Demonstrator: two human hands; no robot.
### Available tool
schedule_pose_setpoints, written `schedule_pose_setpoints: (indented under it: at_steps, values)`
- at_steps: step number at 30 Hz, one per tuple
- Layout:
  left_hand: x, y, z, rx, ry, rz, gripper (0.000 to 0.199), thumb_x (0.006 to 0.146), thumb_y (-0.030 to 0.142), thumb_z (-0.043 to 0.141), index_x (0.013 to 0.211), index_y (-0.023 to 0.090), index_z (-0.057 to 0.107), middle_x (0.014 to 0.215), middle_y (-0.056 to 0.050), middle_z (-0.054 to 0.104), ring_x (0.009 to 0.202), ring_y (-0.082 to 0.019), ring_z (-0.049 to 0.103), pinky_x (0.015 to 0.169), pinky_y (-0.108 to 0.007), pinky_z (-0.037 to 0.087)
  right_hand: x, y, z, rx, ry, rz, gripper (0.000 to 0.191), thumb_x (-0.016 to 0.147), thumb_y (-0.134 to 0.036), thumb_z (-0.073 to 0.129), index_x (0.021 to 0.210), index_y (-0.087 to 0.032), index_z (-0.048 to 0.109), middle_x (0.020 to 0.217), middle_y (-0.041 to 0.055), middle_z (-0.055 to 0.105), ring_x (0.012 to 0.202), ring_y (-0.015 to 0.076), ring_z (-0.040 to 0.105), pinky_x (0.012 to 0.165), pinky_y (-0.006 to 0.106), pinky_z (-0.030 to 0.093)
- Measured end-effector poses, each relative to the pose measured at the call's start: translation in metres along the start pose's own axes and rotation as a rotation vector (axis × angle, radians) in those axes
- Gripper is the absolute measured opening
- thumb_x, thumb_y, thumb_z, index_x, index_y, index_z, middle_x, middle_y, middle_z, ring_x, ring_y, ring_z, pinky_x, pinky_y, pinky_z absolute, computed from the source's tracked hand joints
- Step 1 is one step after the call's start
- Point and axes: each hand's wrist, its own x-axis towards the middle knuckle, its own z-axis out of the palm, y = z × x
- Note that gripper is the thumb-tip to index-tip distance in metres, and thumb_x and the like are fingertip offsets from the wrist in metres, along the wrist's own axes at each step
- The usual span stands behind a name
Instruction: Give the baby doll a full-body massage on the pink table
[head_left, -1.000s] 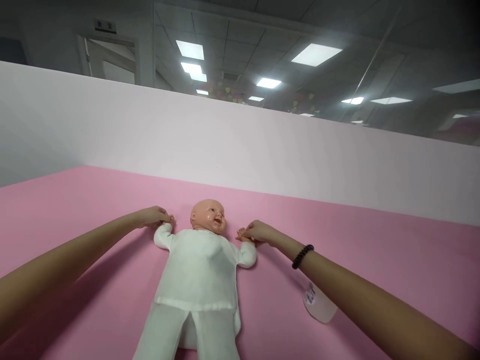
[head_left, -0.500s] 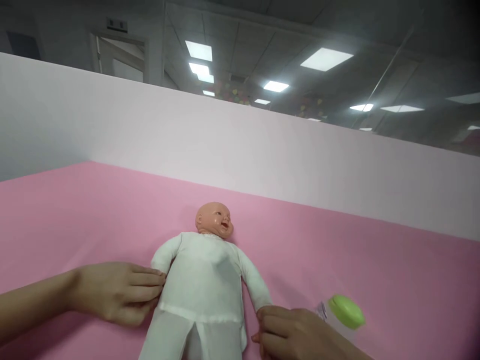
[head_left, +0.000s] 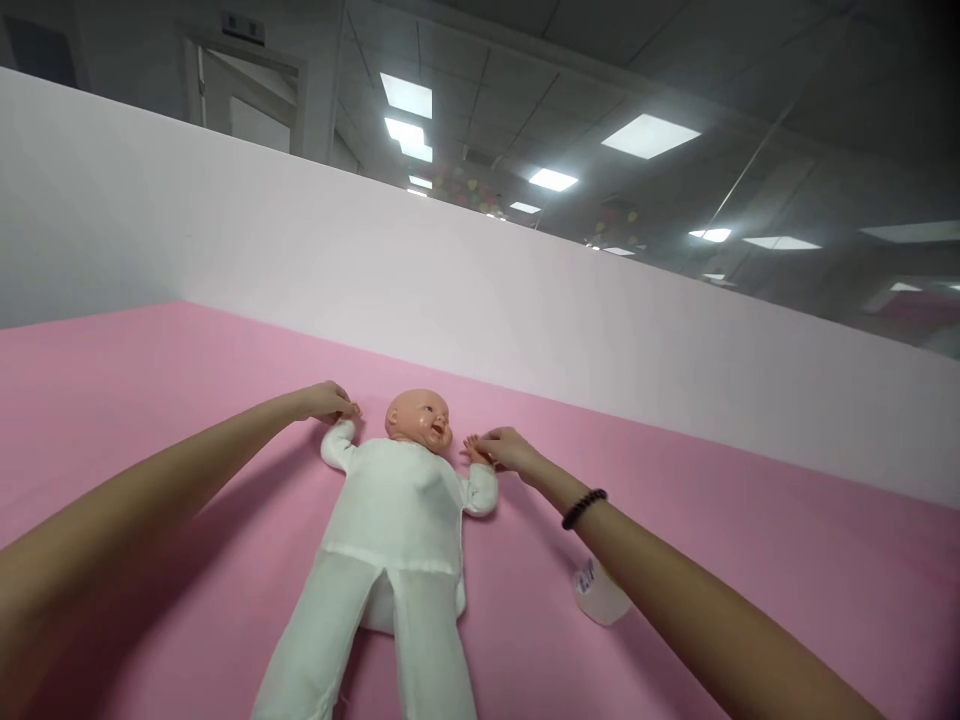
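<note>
A baby doll [head_left: 405, 505] with a white cloth body and a bald plastic head lies on its back on the pink surface [head_left: 247, 345]. Both its arms are bent up beside the head. My left hand [head_left: 327, 400] is closed around the doll's hand at the left of its head. On the other side, my right hand [head_left: 510, 450] pinches the doll's other arm at the wrist, and the small plastic fingers show past my fingertips. The doll's feet lie outside the view.
To the right of the doll lies a translucent bottle [head_left: 600, 595], partly hidden under my right forearm. A white panel [head_left: 480, 300] stands along the back of the pink surface. Beyond it are a doorway [head_left: 247, 105] and ceiling lights.
Both my hands have moved up from beside the doll's waist to beside its head. The doll's arms have swung from down along the body to bent upward.
</note>
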Motion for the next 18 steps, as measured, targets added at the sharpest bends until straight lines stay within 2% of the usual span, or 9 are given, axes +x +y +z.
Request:
schedule_pose_setpoints:
  at_steps: [3, 4, 6, 8, 10, 11, 13, 15, 18]
  values:
    - [-0.047, 0.000, 0.002, 0.051, 0.204, 0.498, 0.037, 0.081, 0.045, 0.072, 0.108, 0.019, 0.073, 0.111, -0.010, 0.074, 0.103, -0.026, 0.070, 0.091, -0.035, 0.058, -0.045, -0.041, -0.018, 0.112, 0.085, -0.068, 0.018, 0.088, -0.041, 0.067, 0.094, -0.024, 0.065, 0.103, 0.0074, 0.074, 0.089, 0.0236, 0.072, 0.080, 0.043, 0.062]
    - [-0.069, -0.003, 0.002, 0.131, 0.179, 0.678, 0.034, 0.086, 0.042, 0.069, 0.112, 0.020, 0.072, 0.115, -0.010, 0.073, 0.104, -0.025, 0.069, 0.092, -0.034, 0.058, -0.064, -0.050, -0.022, 0.067, 0.037, -0.190, 0.017, 0.090, -0.036, 0.067, 0.102, -0.024, 0.065, 0.106, 0.0064, 0.072, 0.094, 0.0223, 0.071, 0.087, 0.041, 0.061]
    - [-0.113, -0.014, 0.003, 0.367, -0.041, 0.883, 0.020, 0.094, 0.030, 0.061, 0.107, 0.022, 0.074, 0.107, -0.008, 0.075, 0.095, -0.021, 0.072, 0.087, -0.027, 0.058, -0.103, -0.053, -0.020, -0.138, -0.030, -0.409, 0.014, 0.090, -0.018, 0.062, 0.103, -0.025, 0.064, 0.096, 0.0025, 0.071, 0.085, 0.0180, 0.068, 0.079, 0.034, 0.059]
    - [-0.150, -0.031, 0.005, 0.552, -0.251, 0.921, 0.031, 0.099, 0.017, 0.048, 0.116, 0.028, 0.072, 0.113, -0.004, 0.075, 0.098, -0.018, 0.073, 0.086, -0.020, 0.057, -0.134, -0.037, -0.003, -0.339, -0.148, -0.527, 0.019, 0.091, -0.006, 0.054, 0.096, -0.022, 0.061, 0.089, 0.0023, 0.069, 0.078, 0.0161, 0.065, 0.069, 0.029, 0.056]
    - [-0.172, -0.046, 0.005, 0.604, -0.328, 1.098, 0.040, 0.097, 0.011, 0.048, 0.125, 0.029, 0.070, 0.125, -0.007, 0.072, 0.116, -0.022, 0.069, 0.100, -0.025, 0.054, -0.154, -0.018, 0.018, -0.591, -0.086, -0.789, 0.021, 0.095, -0.002, 0.050, 0.085, -0.019, 0.059, 0.079, 0.0038, 0.066, 0.073, 0.0184, 0.062, 0.062, 0.030, 0.052]
    - [-0.177, -0.051, 0.005, 0.591, -0.337, 1.141, 0.041, 0.095, 0.010, 0.049, 0.125, 0.029, 0.070, 0.128, -0.007, 0.071, 0.120, -0.023, 0.066, 0.105, -0.027, 0.052, -0.158, -0.012, 0.025, -0.648, -0.093, -0.802, 0.023, 0.094, -0.001, 0.049, 0.084, -0.019, 0.059, 0.079, 0.0043, 0.066, 0.074, 0.0190, 0.062, 0.063, 0.031, 0.052]
    - [-0.174, -0.052, 0.002, 0.535, -0.321, 1.109, 0.038, 0.095, 0.010, 0.050, 0.119, 0.030, 0.072, 0.124, -0.007, 0.072, 0.119, -0.023, 0.067, 0.104, -0.028, 0.052, -0.154, -0.012, 0.028, -0.524, -0.112, -0.737, 0.023, 0.095, -0.002, 0.047, 0.089, -0.019, 0.061, 0.082, 0.0048, 0.067, 0.074, 0.0173, 0.063, 0.064, 0.029, 0.052]
    - [-0.154, -0.041, -0.003, 0.458, -0.234, 0.979, 0.029, 0.096, 0.018, 0.052, 0.114, 0.027, 0.073, 0.116, -0.007, 0.074, 0.109, -0.023, 0.071, 0.097, -0.029, 0.056, -0.133, -0.022, 0.016, -0.252, -0.081, -0.559, 0.017, 0.096, -0.010, 0.051, 0.100, -0.020, 0.064, 0.090, 0.0051, 0.070, 0.080, 0.0163, 0.066, 0.071, 0.029, 0.056]
    - [-0.100, -0.017, -0.007, 0.168, 0.135, 0.690, 0.029, 0.087, 0.036, 0.068, 0.111, 0.020, 0.070, 0.110, -0.010, 0.074, 0.101, -0.026, 0.070, 0.092, -0.037, 0.059, -0.074, -0.031, -0.006, 0.061, 0.208, -0.238, 0.018, 0.091, -0.029, 0.067, 0.106, -0.019, 0.070, 0.106, 0.0093, 0.074, 0.093, 0.0215, 0.071, 0.082, 0.034, 0.059]
